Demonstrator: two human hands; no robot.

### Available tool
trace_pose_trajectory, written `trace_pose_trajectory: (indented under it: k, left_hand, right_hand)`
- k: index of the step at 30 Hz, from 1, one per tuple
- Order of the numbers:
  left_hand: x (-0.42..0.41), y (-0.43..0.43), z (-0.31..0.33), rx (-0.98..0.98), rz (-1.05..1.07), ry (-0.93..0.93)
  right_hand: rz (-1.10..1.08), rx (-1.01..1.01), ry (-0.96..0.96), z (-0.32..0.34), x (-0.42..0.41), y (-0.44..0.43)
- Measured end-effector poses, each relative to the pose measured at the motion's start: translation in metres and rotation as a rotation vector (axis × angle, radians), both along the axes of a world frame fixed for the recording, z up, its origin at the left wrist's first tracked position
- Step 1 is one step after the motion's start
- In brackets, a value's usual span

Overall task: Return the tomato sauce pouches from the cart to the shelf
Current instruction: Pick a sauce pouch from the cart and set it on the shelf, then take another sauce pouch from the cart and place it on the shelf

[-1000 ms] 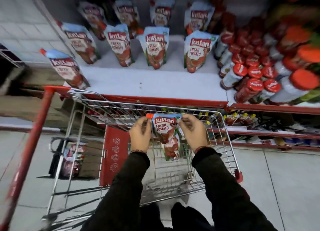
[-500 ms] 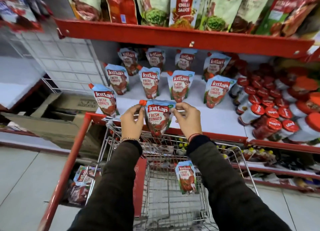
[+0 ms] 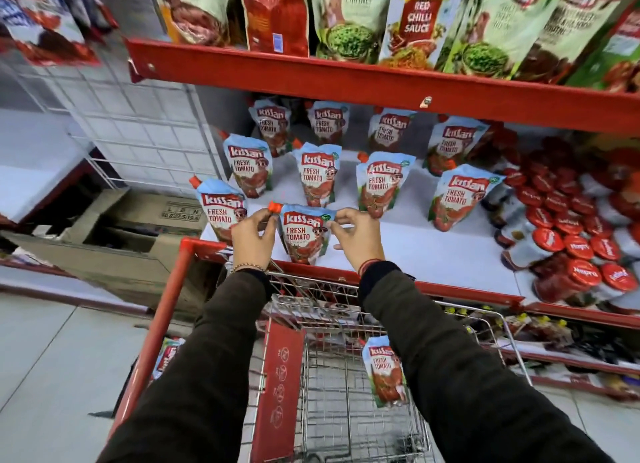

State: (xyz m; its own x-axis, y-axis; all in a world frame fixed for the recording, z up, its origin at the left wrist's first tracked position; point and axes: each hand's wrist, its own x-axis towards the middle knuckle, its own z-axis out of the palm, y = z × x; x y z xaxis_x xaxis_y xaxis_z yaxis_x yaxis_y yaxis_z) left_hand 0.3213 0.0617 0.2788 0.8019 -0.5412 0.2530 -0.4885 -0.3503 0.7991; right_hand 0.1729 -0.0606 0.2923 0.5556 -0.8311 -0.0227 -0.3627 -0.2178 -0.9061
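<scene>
A blue-and-red Kissan Fresh Tomato pouch (image 3: 304,233) stands upright at the front edge of the white shelf (image 3: 433,251). My left hand (image 3: 254,235) pinches its top left corner by the orange cap. My right hand (image 3: 356,235) pinches its top right corner. Several more of the same pouches (image 3: 381,185) stand in rows behind it on the shelf. One pouch (image 3: 386,370) leans inside the wire cart (image 3: 332,393) below my right forearm. Another pouch (image 3: 169,353) shows below the cart's left side.
Red-capped sauce bottles (image 3: 568,227) crowd the shelf's right half. A red shelf (image 3: 346,78) above carries chutney and chilli sauce packs. The cart's red handle (image 3: 162,320) runs down on the left. An open cardboard box (image 3: 114,234) sits on the floor to the left.
Both hands lifted the pouch out of the cart and carried it forward onto the shelf's front edge. The view tilted up toward the shelves.
</scene>
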Motion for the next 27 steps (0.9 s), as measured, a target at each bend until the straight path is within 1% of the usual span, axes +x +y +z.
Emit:
trace_pose_trajectory:
  k: [3,9,15,18,20,24,27]
  left_hand:
    - [-0.001,-0.002,-0.004,0.002,0.021,0.016]
    - [-0.013,-0.004,-0.008,-0.068,0.062,0.117]
    - [-0.027,0.0,-0.01,-0.107,0.036,0.218]
    - [-0.036,0.004,-0.013,-0.132,0.092,0.249]
    - [-0.047,0.006,-0.018,-0.133,0.119,0.243]
    - [-0.08,0.008,-0.033,-0.094,0.12,0.141]
    - [-0.111,0.009,-0.051,-0.102,0.074,0.133]
  right_hand:
    - [-0.015,-0.043,0.002,-0.003,0.0,0.001]
    - [0.026,-0.095,0.009,-0.003,-0.004,0.003]
    - [0.047,-0.065,0.02,-0.006,-0.013,0.006]
    - [0.036,-0.055,0.011,-0.009,-0.023,0.008]
    - [0.038,-0.055,0.018,-0.013,-0.033,0.009]
    - [0.045,-0.017,0.026,-0.024,-0.056,0.012]
    - [0.027,-0.008,0.031,-0.037,-0.08,0.015]
